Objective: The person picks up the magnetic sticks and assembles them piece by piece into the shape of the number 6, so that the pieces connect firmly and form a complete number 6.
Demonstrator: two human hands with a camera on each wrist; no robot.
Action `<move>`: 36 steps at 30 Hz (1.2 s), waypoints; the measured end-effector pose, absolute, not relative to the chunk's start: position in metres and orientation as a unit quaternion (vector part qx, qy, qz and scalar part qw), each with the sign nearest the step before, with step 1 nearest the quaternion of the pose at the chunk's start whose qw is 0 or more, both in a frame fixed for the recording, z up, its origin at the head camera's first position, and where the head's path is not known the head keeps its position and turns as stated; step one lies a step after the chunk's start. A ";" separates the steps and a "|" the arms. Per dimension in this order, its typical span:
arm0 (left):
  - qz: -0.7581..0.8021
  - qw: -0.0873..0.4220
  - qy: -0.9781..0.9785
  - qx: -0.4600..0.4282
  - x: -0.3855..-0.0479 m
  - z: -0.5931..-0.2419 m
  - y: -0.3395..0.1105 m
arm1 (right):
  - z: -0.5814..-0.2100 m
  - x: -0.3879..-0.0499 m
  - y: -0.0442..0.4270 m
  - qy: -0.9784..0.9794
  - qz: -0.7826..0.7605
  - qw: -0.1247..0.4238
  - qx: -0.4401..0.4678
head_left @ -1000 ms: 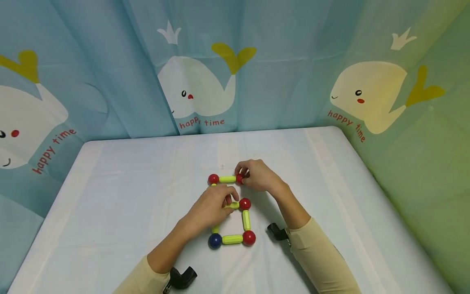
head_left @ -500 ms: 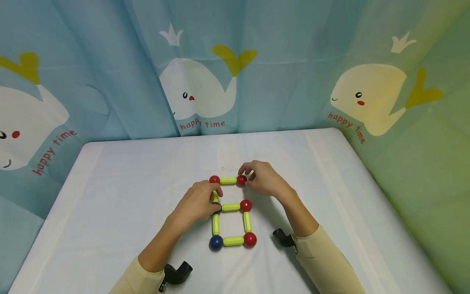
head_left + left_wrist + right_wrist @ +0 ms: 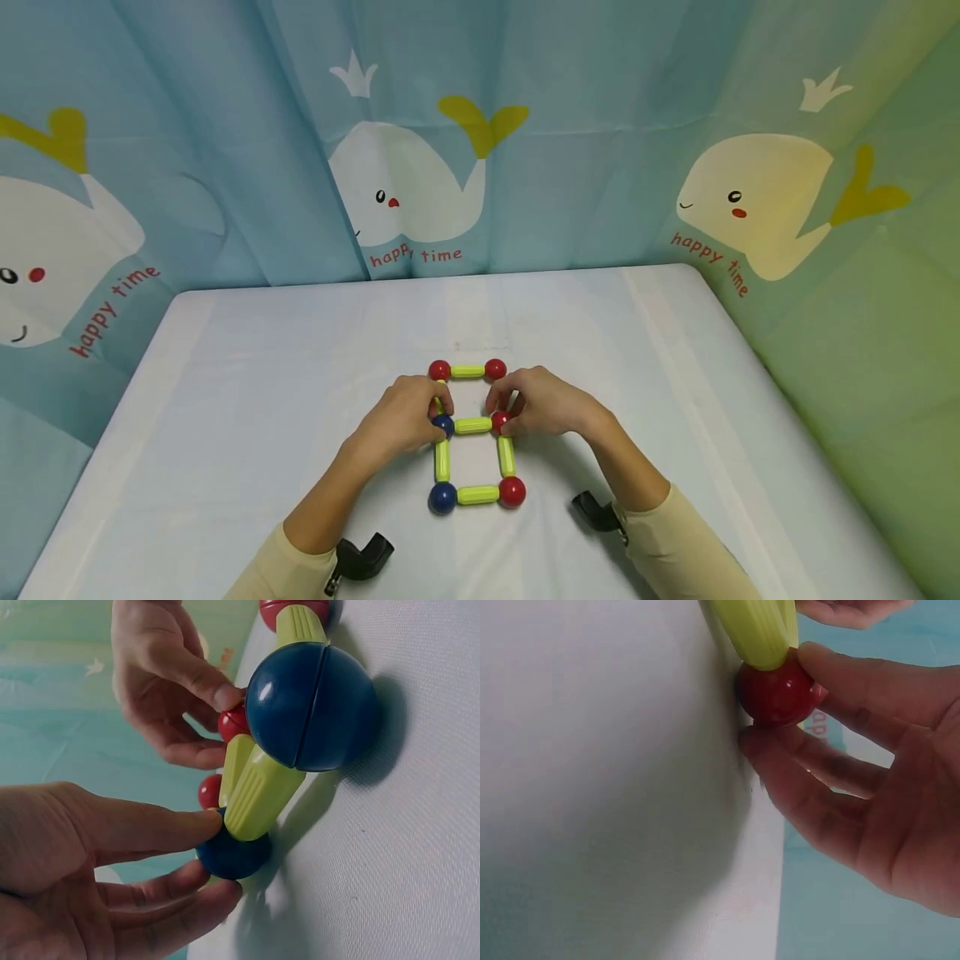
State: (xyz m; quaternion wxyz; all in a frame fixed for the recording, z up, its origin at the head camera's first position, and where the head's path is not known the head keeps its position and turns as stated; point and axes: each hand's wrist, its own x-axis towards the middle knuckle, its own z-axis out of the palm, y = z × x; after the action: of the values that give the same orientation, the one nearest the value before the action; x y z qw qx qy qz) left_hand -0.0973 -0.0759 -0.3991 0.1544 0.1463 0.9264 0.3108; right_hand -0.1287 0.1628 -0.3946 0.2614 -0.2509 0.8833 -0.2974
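A flat frame of yellow-green rods (image 3: pixel 473 426) and balls lies on the white table (image 3: pixel 300 358). My left hand (image 3: pixel 401 417) pinches the blue ball (image 3: pixel 234 856) at the frame's middle left between thumb and fingers. Opposite it, my right hand (image 3: pixel 546 402) grips the red ball (image 3: pixel 776 694) at the middle right. The near side has a blue corner ball (image 3: pixel 442 498) and a red corner ball (image 3: pixel 512 492), joined by a rod. Two more red balls stand at the far end with a rod between them. My left fingers partly hide the upper left rod.
Each wrist carries a black camera mount, the left mount (image 3: pixel 363 557) and the right mount (image 3: pixel 596 511) both low over the table. A blue-green curtain (image 3: pixel 585 183) with whale prints hangs behind the table and along its right side.
My left hand has moved left from the middle rod to the middle-left blue ball. My right hand has left the far red ball and come nearer, onto the middle-right red ball.
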 end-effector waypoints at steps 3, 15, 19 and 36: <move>0.308 0.155 0.927 0.147 -0.099 -0.398 -0.075 | -0.395 -0.129 0.163 0.884 -0.294 0.259 -0.255; 0.305 0.152 0.929 0.144 -0.104 -0.398 -0.073 | -0.393 -0.132 0.165 0.889 -0.283 0.250 -0.258; 0.306 0.143 0.930 0.144 -0.104 -0.401 -0.072 | -0.396 -0.131 0.165 0.892 -0.288 0.244 -0.249; 0.328 0.089 0.937 0.079 -0.117 -0.410 -0.071 | -0.403 -0.141 0.153 0.928 -0.281 0.155 -0.190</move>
State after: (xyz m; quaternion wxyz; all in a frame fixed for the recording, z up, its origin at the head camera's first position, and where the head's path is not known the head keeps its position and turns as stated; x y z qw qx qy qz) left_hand -0.1166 -0.0706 -0.4104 0.0888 0.0788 0.9374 0.3275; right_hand -0.1408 0.1534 -0.4026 0.1547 -0.1904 0.9278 -0.2810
